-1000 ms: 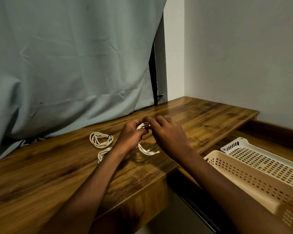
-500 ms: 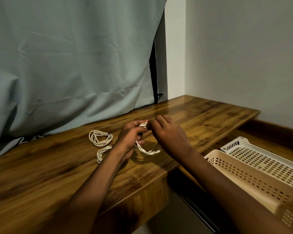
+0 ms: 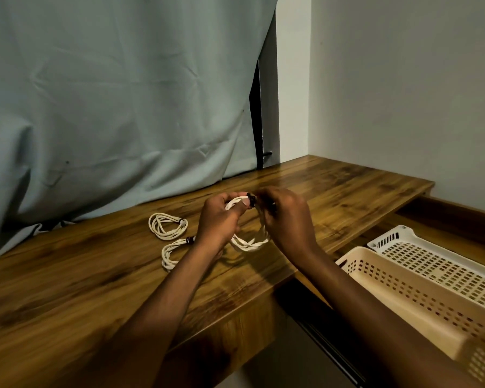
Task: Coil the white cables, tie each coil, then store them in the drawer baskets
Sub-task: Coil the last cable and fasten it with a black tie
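Pinching a white cable coil (image 3: pixel 248 242) at frame centre, left hand (image 3: pixel 220 219) and right hand (image 3: pixel 284 219) fingers close on its dark tie (image 3: pixel 251 198) above the tabletop (image 3: pixel 95 275); two tied coils (image 3: pixel 167 226) lie left.

The coil held above the bench (image 3: pixel 347 191) shows only in part: the left hand (image 3: pixel 219 219) covers its upper left strands and the right hand (image 3: pixel 284 219) its right side, so only the low loop (image 3: pixel 248 243) is plain. A small dark tie (image 3: pixel 251 198) between the thumbs is too small to make out. The left forearm hides the right end of the nearer lying coil (image 3: pixel 170 252). The bench runs out past the left and bottom picture edges. The cream basket (image 3: pixel 403 287) is cut by the right edge, its near corner blurred; the white basket (image 3: pixel 420 247) behind it is also cut off there.
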